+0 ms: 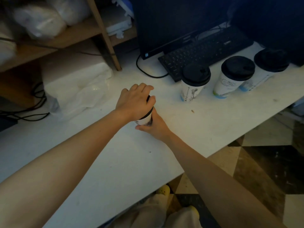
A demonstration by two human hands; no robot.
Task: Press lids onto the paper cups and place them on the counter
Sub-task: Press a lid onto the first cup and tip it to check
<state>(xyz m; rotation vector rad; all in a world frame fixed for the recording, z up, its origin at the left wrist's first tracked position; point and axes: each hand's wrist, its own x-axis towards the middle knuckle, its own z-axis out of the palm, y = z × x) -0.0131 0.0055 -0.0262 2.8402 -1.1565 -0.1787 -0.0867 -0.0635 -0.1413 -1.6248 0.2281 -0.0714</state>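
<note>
1. State: the left hand [134, 102] is cupped over the round black plastic lid [150, 113], fingers curled down round its rim. The right hand [155, 126] is wrapped round the lower wall of the white printed paper cup [144, 119], directly beneath the left hand.
2. Location: the cup is between the two hands, at or just above the white worktop [123, 162]. The right hand hides its base, so I cannot tell whether it touches.
3. Orientation: the long axis runs base to mouth and is near upright, mouth and lid uppermost, with the top leaning slightly away from the person.
4. Risk, uneven seating: only a short arc of the lid rim shows. If the far side has not caught, the lid would likely pop off once pressure is released.
5. Risk, crushing: a hard squeeze from the right hand could make the paper wall oval, so the lid will not seal.
6. Risk, tipping: off-axis pressure from the left hand could skid the base sideways.
7. Risk, collision: three lidded white paper cups [230, 83] stand well to the right of the right hand, in front of a black keyboard [205, 51]. A careless set-down among them could knock one over.
</note>
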